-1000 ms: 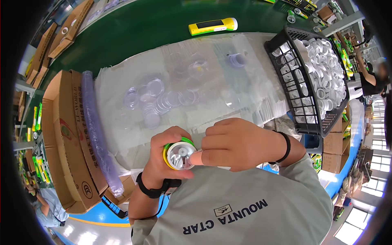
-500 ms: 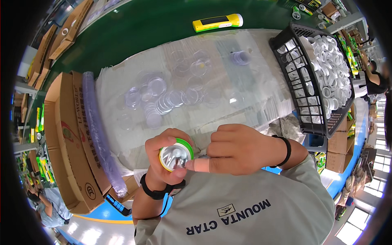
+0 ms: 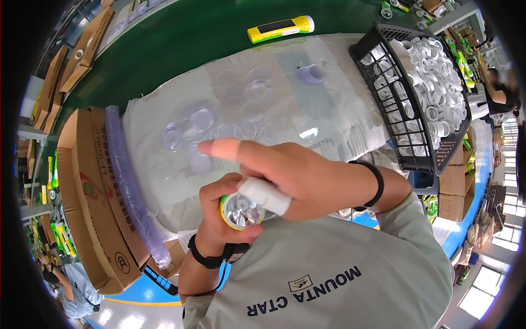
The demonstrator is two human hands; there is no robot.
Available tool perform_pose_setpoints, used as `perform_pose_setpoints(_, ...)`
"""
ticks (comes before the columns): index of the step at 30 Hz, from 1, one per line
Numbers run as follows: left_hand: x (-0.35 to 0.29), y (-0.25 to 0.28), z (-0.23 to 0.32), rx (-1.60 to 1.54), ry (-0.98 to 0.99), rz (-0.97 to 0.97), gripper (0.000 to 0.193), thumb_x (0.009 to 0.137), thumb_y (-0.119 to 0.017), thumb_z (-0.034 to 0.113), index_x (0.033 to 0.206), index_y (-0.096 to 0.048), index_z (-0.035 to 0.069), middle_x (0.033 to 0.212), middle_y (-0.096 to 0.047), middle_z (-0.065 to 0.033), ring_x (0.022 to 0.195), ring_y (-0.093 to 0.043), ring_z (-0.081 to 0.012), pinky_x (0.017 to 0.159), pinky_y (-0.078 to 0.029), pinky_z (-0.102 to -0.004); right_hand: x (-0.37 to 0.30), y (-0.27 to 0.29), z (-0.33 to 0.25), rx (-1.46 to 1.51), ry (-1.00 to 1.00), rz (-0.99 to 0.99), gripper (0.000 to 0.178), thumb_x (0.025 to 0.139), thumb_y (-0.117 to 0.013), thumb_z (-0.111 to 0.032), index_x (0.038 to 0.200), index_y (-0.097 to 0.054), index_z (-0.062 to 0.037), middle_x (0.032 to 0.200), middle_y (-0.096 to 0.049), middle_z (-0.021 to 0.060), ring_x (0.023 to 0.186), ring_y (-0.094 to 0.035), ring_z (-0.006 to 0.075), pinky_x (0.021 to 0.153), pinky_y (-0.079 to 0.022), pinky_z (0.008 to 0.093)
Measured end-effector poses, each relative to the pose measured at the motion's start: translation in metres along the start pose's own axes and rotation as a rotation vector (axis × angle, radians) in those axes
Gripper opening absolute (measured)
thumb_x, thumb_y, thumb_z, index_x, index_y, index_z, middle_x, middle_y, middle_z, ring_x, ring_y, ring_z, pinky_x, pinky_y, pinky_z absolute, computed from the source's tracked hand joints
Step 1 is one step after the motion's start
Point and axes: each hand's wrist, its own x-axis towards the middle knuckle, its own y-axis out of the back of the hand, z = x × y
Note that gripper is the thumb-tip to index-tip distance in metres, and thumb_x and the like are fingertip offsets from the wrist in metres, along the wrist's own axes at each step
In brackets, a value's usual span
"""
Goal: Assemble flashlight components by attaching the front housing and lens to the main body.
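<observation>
Gripping a yellow-and-green flashlight part (image 3: 241, 212) at the near middle of the scene, with the fingers of the left hand (image 3: 213, 216) clamped around its side and its silvery reflector turned up. Holding the right hand (image 3: 315, 181) across from the right, just beside and partly over that reflector end, with index finger stretched out to the left and thumb apart from it. Showing a smooth white piece (image 3: 266, 196) at the thumb, overlapping the reflector's edge in view; unable to tell whether worn or held, or what the curled fingers underneath enclose. Pointing over clear discs (image 3: 201, 119), with contact impossible to judge. Wearing a dark strap (image 3: 205, 255) on the left wrist and a black band (image 3: 378, 183) on the right. Facing a whitish sheet (image 3: 350, 109) spread over a green tabletop (image 3: 164, 60), with discs strewn across its left and middle and a small stack (image 3: 311, 74) at its far right. Seen beyond its far edge: a yellow flashlight (image 3: 279, 29), lying on its side. Flanked on the right by a black crate (image 3: 419, 165) heaped with white rings (image 3: 433, 88), on the left by an open cardboard box (image 3: 82, 219) and, just beside it, a purplish roll (image 3: 129, 186).
</observation>
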Motion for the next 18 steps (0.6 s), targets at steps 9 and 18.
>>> perform_pose_setpoints(9, -0.003, -0.004, 0.009, 0.104, 0.086, 0.046, 0.076, 0.061, -0.087, 0.018, 0.119, -0.04, 0.006, 0.111, -0.056, -0.019, 0.099, -0.058, -0.025, 0.081, -0.048, -0.0362, 0.012, -0.033, 0.036, -0.111, 0.387, 0.161, 0.076, 0.077, -0.065, -0.005, 0.142, -0.025, -0.0044, 0.114, -0.041, 0.0158, 0.105, -0.044, 0.029, 0.088, -0.042, 0.037)
perform_pose_setpoints(18, 0.005, 0.002, -0.001, 0.099, -0.073, 0.06, 0.075, 0.062, -0.085, 0.014, 0.122, -0.04, 0.009, 0.107, -0.057, -0.0174, 0.096, -0.058, -0.0273, 0.08, -0.047, -0.0379, 0.015, -0.041, 0.04, 0.499, 0.29, -0.005, 0.075, 0.084, -0.061, -0.007, 0.144, -0.016, -0.0049, 0.118, -0.04, 0.0129, 0.109, -0.044, 0.0227, 0.096, -0.035, 0.0344)
